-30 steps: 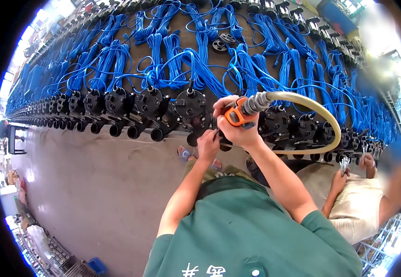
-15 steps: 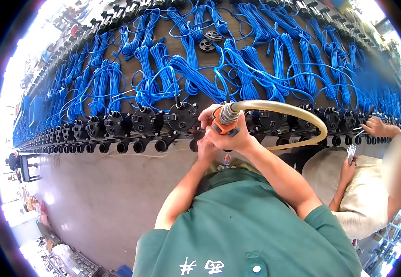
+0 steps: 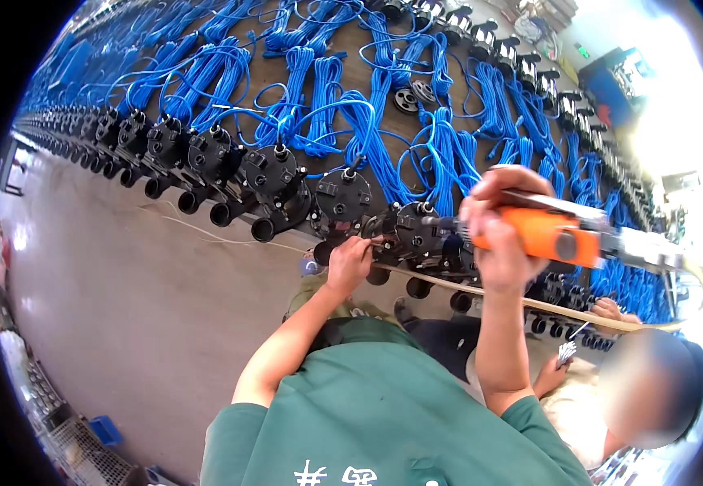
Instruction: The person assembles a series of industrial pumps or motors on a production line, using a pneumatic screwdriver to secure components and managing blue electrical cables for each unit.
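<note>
My right hand (image 3: 509,243) is wrapped round an orange and silver air screwdriver (image 3: 562,235), raised and tilted nearly level above the row, with its tip toward the left. A pale air hose (image 3: 545,306) trails from its back end. My left hand (image 3: 349,266) has its fingers closed at the lower side of the row, just below a round black housing (image 3: 343,194). What those fingers pinch, if anything, is too small to make out. Another round black housing (image 3: 420,227) sits between my two hands, close to the screwdriver's tip.
Coiled blue cables (image 3: 444,154) cover the bench behind the housings. Two black discs (image 3: 405,100) lie among them. At my right a co-worker's hand (image 3: 550,373) holds thin silvery rods (image 3: 567,351), while the other hand (image 3: 608,309) reaches to the row. Grey floor (image 3: 149,300) lies left.
My right hand has lifted the screwdriver away to the right and tipped it from upright to nearly level. My left hand stays low at the row. The whole view has turned.
</note>
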